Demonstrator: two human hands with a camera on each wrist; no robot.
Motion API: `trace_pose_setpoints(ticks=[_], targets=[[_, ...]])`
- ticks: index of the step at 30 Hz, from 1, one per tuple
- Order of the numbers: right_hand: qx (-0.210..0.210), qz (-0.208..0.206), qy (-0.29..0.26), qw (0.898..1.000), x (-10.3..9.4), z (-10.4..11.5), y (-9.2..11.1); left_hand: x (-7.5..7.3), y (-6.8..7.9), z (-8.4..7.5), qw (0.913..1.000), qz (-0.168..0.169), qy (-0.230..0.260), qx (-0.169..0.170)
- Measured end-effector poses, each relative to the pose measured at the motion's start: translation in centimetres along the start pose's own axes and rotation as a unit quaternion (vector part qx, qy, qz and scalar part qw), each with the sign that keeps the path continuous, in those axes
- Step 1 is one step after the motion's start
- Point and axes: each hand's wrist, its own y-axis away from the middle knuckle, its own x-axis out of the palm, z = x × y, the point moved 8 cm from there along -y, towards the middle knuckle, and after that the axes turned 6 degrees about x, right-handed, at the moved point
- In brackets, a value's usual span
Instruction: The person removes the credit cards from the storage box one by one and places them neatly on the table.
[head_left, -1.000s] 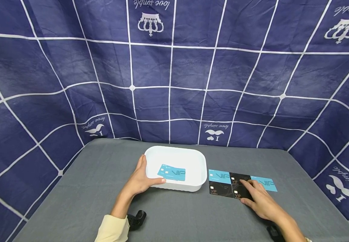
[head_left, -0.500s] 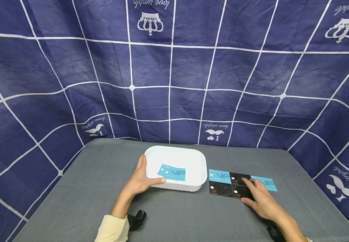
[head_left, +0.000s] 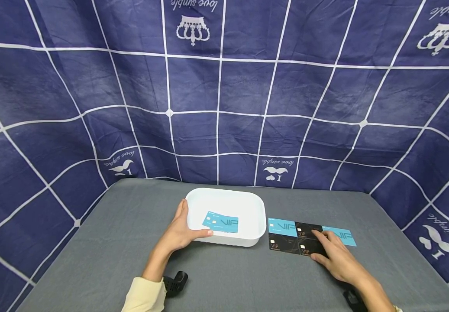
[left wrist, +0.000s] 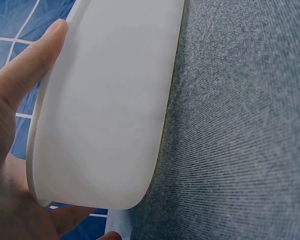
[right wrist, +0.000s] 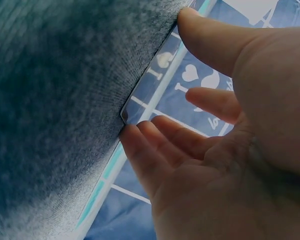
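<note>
Two hands are at work, and little has changed over the last second: your right hand [head_left: 337, 260] has shifted only slightly among the laid-out cards, while your left hand [head_left: 179, 234] keeps its place. With the left you grip the near-left corner of the white tray [head_left: 247, 212], thumb at the near rim, other fingers round the left end. With the right you seem to pinch the lower middle black card [head_left: 309, 247], thumb and fingertip at opposite edges; whether it is off the table, these views cannot tell you. Since the layout is otherwise unaltered, I judge you are at the grasp, with nothing being carried yet.

Above that card lies the upper middle black card [head_left: 304, 229], between the left blue card [head_left: 282, 227] and the right blue card [head_left: 345, 236]; the lower left black card [head_left: 284, 245] sits just beside yours. Your palm may hide another. Inside the tray, blue cards [head_left: 224, 223] overlap. Beneath everything is the grey table [head_left: 224, 281], with a navy curtain [head_left: 247, 86] behind.
</note>
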Motion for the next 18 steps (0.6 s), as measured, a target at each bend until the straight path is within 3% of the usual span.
trace_pose_setpoints(ticks=[18], targets=[[-0.002, 0.001, -0.010, 1.000, 0.13, -0.12, -0.01, 0.02, 0.01, 0.21, 0.9999, 0.000, -0.011, -0.001]])
